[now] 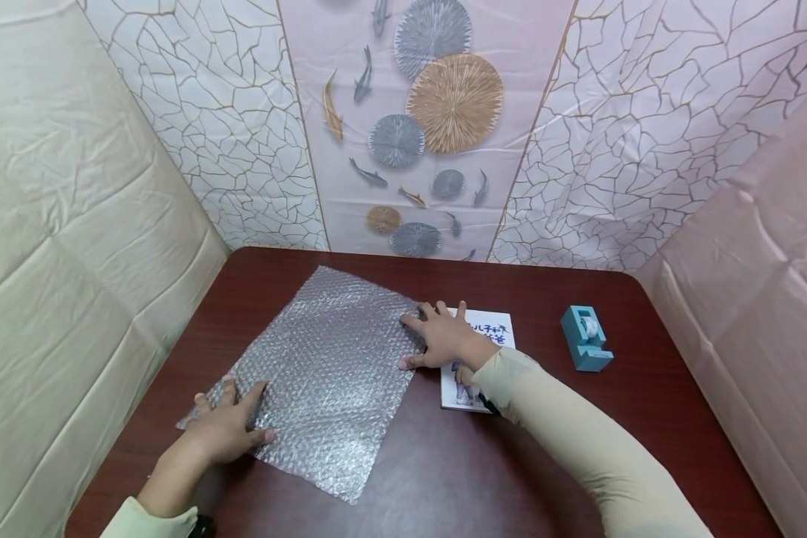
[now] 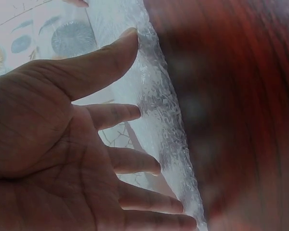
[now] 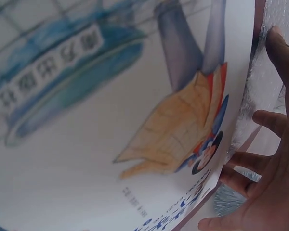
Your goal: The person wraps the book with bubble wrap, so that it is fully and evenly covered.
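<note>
A sheet of clear bubble wrap (image 1: 329, 373) lies flat and slantwise on the dark red table. My left hand (image 1: 222, 430) rests on its lower left edge with the fingers spread; the left wrist view shows the fingertips (image 2: 149, 163) touching the sheet's border. On the sheet's right edge my right hand (image 1: 440, 336) lies with spread fingers. Beneath the right hand and wrist is a white book (image 1: 464, 392) with blue lettering, partly covered. Its illustrated cover fills much of the right wrist view, where the right hand (image 3: 265, 163) appears beyond the book's edge.
A light blue tape dispenser (image 1: 586, 340) with a roll of tape stands on the right part of the dark red table (image 1: 545, 463). Patterned cloth (image 1: 403, 134) hangs behind the table, and pale cloth hangs at both sides.
</note>
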A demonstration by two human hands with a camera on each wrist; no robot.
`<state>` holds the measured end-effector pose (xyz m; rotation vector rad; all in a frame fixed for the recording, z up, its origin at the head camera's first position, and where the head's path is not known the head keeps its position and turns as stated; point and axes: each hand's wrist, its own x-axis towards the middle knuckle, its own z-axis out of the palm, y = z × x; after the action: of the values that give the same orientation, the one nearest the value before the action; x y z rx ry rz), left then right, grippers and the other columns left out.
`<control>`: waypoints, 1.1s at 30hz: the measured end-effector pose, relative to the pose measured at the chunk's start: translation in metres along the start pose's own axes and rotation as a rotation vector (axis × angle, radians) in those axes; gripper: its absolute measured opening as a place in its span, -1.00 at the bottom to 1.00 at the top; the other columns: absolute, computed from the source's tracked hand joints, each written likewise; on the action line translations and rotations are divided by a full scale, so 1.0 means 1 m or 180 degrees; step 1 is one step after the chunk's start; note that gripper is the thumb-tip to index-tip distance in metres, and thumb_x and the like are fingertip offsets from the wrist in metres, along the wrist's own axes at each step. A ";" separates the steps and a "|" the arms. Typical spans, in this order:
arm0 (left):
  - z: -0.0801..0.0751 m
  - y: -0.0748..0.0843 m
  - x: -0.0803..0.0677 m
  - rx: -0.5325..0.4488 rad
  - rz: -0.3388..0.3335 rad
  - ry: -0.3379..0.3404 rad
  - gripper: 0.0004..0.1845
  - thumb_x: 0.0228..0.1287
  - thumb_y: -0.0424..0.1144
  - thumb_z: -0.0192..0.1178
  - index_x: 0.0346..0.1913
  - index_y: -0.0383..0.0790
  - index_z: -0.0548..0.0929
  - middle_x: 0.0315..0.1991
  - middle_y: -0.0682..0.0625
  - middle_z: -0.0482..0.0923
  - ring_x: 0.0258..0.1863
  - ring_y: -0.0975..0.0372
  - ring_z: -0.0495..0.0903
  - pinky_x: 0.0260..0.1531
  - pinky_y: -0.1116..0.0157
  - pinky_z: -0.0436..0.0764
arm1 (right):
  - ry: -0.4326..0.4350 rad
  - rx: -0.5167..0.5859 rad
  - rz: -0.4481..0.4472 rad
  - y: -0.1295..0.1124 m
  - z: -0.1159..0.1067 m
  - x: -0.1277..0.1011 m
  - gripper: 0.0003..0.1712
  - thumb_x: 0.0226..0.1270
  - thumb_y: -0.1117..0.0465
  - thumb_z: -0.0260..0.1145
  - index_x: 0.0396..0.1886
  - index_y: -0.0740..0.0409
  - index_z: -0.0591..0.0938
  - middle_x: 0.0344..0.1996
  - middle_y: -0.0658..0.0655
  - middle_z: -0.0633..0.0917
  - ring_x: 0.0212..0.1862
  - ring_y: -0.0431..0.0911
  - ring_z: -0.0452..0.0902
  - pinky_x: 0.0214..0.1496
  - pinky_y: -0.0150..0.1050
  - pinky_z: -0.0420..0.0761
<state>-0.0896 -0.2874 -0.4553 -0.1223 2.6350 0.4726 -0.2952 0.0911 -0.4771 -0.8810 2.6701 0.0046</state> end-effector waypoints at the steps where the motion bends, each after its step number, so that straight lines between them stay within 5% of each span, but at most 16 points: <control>1: -0.001 -0.001 0.000 -0.0015 0.0009 -0.0013 0.04 0.48 0.16 0.41 0.77 -0.24 0.13 0.64 -0.78 -0.30 0.43 -0.93 -0.32 0.14 -0.84 0.21 | 0.0008 0.0001 0.0005 -0.001 0.000 0.000 0.23 0.32 -0.70 0.25 0.84 -0.35 0.13 0.81 0.27 0.10 0.78 0.44 -0.02 0.58 0.78 -0.12; 15: 0.011 -0.033 0.023 -0.0060 -0.0098 -0.0089 0.14 0.38 0.31 0.42 0.80 -0.08 0.10 0.63 -0.79 -0.43 0.33 -1.01 -0.40 0.15 -0.87 0.10 | 0.0121 -0.0230 0.0060 -0.015 0.003 -0.009 0.27 0.27 -0.76 0.22 0.82 -0.30 0.19 0.76 0.31 0.22 0.73 0.42 0.13 0.56 0.79 -0.02; 25: -0.008 -0.014 0.001 0.0046 -0.0111 -0.0050 0.05 0.43 0.13 0.45 0.75 -0.25 0.16 0.59 -0.85 -0.32 0.30 -1.03 -0.22 0.14 -0.85 0.18 | 0.0117 -0.0303 0.0119 -0.024 0.004 -0.015 0.29 0.25 -0.79 0.18 0.83 -0.29 0.18 0.76 0.30 0.23 0.73 0.36 0.15 0.56 0.79 -0.04; 33: -0.011 -0.014 -0.004 -0.0008 -0.0196 -0.0075 0.06 0.42 0.13 0.48 0.75 -0.22 0.16 0.60 -0.83 -0.31 0.33 -1.01 -0.21 0.15 -0.83 0.24 | 0.0137 -0.0466 0.0133 -0.030 0.007 -0.017 0.28 0.25 -0.81 0.15 0.82 -0.31 0.19 0.73 0.28 0.29 0.70 0.31 0.21 0.56 0.79 -0.01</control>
<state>-0.0885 -0.3047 -0.4483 -0.1970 2.5994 0.4536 -0.2630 0.0777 -0.4756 -0.8780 2.7560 0.1955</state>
